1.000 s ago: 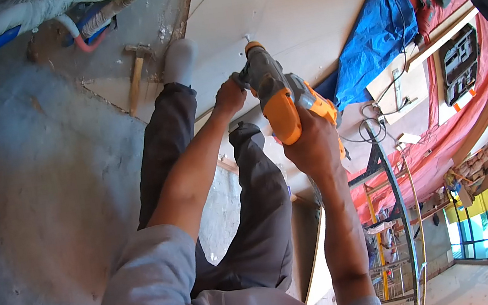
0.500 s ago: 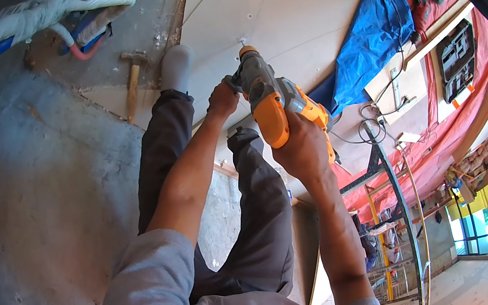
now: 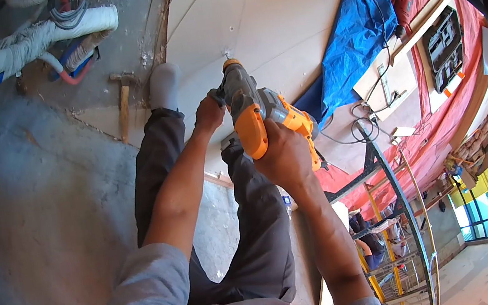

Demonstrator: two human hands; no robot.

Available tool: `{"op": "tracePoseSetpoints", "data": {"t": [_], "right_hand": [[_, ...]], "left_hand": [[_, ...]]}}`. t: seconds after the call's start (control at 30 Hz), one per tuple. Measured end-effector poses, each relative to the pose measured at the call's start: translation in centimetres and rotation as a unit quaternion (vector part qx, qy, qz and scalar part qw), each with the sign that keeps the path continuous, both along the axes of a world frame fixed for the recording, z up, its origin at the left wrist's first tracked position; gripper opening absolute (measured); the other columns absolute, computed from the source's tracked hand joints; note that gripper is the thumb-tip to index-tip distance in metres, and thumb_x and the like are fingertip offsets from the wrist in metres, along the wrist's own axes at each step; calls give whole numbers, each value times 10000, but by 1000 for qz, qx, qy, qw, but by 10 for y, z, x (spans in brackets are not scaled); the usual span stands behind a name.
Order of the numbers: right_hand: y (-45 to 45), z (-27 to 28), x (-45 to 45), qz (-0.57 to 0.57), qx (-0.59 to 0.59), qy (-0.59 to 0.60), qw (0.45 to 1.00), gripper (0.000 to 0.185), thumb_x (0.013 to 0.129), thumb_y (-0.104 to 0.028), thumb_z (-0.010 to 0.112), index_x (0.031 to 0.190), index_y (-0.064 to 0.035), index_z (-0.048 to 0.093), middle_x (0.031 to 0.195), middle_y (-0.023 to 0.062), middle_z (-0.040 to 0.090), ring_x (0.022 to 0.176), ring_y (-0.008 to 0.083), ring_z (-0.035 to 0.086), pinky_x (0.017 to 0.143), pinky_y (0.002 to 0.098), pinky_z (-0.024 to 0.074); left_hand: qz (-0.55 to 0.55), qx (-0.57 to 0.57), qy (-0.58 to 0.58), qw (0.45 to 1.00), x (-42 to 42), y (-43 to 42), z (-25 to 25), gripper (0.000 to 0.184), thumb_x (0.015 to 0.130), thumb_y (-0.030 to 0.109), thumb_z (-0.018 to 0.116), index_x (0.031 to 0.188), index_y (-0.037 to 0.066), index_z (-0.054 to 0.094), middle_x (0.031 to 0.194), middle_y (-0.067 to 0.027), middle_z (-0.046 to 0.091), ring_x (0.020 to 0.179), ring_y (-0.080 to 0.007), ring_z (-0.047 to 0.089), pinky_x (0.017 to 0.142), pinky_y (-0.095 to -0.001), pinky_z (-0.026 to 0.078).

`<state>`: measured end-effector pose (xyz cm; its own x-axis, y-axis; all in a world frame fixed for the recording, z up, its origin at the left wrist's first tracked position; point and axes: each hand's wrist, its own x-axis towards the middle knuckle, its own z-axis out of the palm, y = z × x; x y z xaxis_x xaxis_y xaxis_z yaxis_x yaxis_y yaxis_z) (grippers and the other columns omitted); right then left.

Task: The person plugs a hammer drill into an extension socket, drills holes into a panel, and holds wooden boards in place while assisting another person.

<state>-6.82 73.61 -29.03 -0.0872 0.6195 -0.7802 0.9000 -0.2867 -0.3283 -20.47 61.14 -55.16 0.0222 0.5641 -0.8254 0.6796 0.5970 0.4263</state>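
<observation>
An orange and grey rotary hammer drill point(image 3: 246, 101) is held in both my hands, its bit end touching the pale board point(image 3: 273, 9). My left hand point(image 3: 209, 113) is closed around the side handle near the drill's front. Behind it, my right hand point(image 3: 285, 156) is wrapped around the rear grip; whether a finger presses the trigger is hidden. A little white dust shows around the bit tip. To the left of my sock-covered foot point(image 3: 165, 83) lies a claw hammer point(image 3: 124, 106) with a wooden handle.
Wrapped pipes point(image 3: 50, 39) stick out at upper left, beside a concrete surface point(image 3: 31, 203). On the right are a blue tarp point(image 3: 353, 41), red sheeting point(image 3: 379, 173), black cables point(image 3: 360, 129), an open tool case point(image 3: 446, 49) and a metal ladder frame point(image 3: 397, 186).
The whole view has shifted, so the drill, hands and surroundings appear slightly further left and lower. Both hands keep their grip, and the bit stays at about the same spot on the board.
</observation>
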Motion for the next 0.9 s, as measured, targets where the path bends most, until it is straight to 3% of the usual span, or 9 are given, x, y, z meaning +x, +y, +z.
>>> {"op": "tracePoseSetpoints", "data": {"t": [0.27,0.37,0.9], "right_hand": [[3,2,0,4,-10,-2,1000,207,710,-159,684,845,-51,570,789,148,641,713,365,631,633,443,502],[1,0,2,6,-8,-2,1000,209,711,-162,685,848,-51,573,799,148,641,714,365,631,634,445,500],[5,0,0,0,-10,-6,1000,179,715,-166,680,815,-61,574,759,153,644,698,376,625,629,447,499]], "left_hand": [[8,8,-8,1000,4,-5,-4,284,840,240,596,1018,26,535,885,-211,662,863,-399,641,765,-472,522],[23,-31,3,999,5,3,2,290,826,225,617,1023,28,535,899,-211,661,880,-397,638,773,-471,519],[36,-18,-10,999,5,1,3,340,795,201,657,1062,39,523,934,-201,656,908,-388,632,784,-468,516]]}}
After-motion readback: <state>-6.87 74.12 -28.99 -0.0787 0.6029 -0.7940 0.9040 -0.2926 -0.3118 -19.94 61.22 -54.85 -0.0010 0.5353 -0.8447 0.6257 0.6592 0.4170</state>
